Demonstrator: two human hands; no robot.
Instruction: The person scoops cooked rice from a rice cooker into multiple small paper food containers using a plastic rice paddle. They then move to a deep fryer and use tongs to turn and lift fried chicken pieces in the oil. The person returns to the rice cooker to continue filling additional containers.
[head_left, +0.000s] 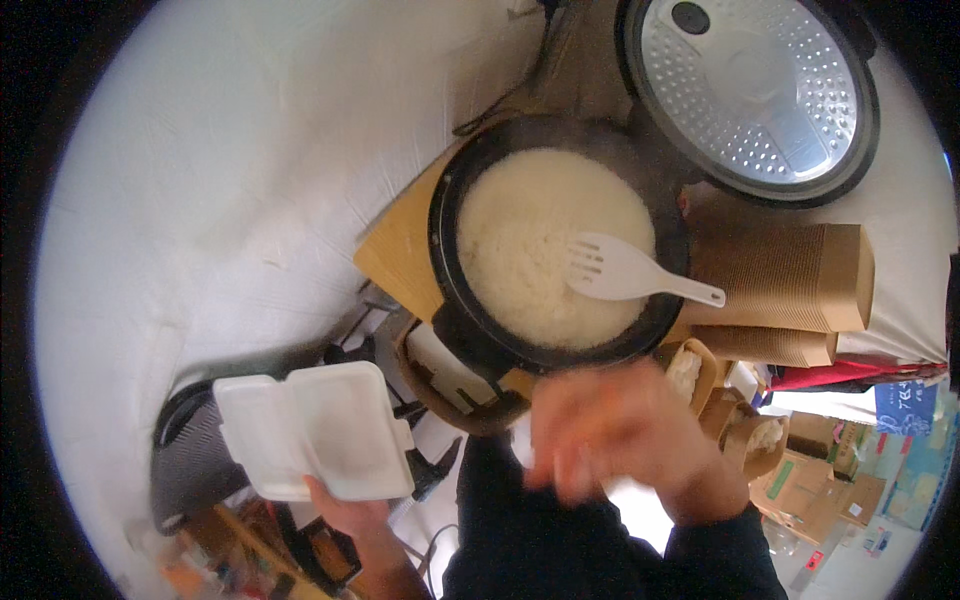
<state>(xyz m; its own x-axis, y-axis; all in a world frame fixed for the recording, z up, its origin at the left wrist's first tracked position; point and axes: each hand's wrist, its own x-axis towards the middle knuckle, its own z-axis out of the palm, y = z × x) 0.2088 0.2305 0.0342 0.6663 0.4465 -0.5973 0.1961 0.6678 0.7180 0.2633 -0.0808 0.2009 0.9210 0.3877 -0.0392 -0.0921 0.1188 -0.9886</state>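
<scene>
My left hand (346, 508) grips a white hinged takeout container (352, 427), lid opened out, by its near edge. The container looks bare inside and is held left of the cooker. In front of the cooker's near rim, my right hand (611, 435) is blurred with its fingers curled; whether anything is in it cannot be made out. A large black rice cooker (442, 247) holds white cooked rice (525, 217). Resting on the rice is a white slotted rice paddle (622, 274), its handle lying over the right rim, apart from both hands.
The cooker's raised lid (750, 90) stands at upper right. Stacks of brown paper trays (772, 274) sit right of the cooker. Below them are brown trays with rice (761, 439). A wooden board (401, 247) lies under the cooker. Cardboard boxes (802, 487) are at lower right.
</scene>
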